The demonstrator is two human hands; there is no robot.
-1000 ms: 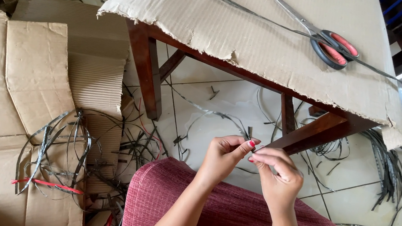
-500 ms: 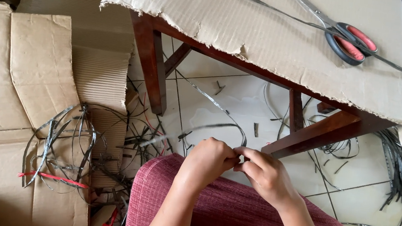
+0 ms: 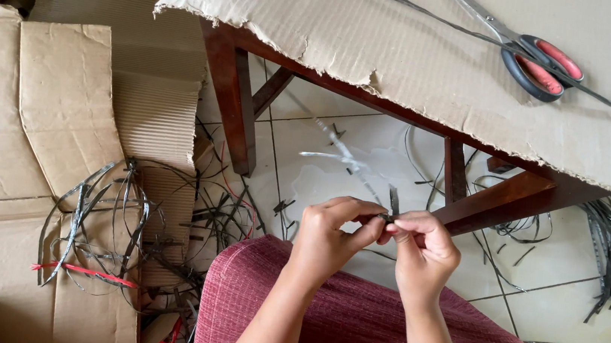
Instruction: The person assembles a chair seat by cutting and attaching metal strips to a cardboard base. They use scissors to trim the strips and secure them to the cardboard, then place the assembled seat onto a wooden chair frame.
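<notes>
Here, a short dark strip (image 3: 393,203) is pinched between the fingertips of the left hand (image 3: 329,234) and the right hand (image 3: 422,248), both held close together and touching above a maroon cushion (image 3: 364,336), with the strip's free end standing up just above the fingers. A wooden table (image 3: 233,100) covered by a torn cardboard sheet (image 3: 409,46) is seen just beyond the hands, and red-handled scissors (image 3: 537,60) are laid on that sheet, well apart from the hands. Flattened cardboard (image 3: 23,127) with a tangle of dark strips (image 3: 110,227) is noted on the floor to the left.
</notes>
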